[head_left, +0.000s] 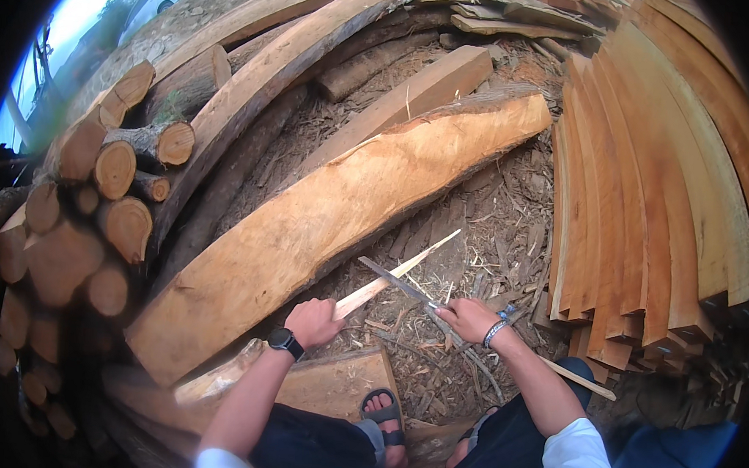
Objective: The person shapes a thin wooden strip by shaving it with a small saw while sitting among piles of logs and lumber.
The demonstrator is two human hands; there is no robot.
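Note:
In my left hand (314, 322) is a pale split wooden stick (367, 295), held closed around its near end; its narrow tip points up and right. My right hand (467, 318) is closed on a long narrow knife (393, 277). The blade crosses the stick about midway, though whether it is cutting in cannot be told. Behind my right forearm a thin pale rod (577, 378) comes out in line with the knife; I cannot see whether they are joined. Beyond both hands lies a large slabbed log (333, 206) with a pale cut face.
Cut logs (111, 169) are stacked at the left. Sawn boards (648, 189) lie in a pile at the right. Long beams (281, 85) run across the back. Wood chips and bark (510, 233) cover the ground, and a thick plank (332, 389) rests by my sandalled foot.

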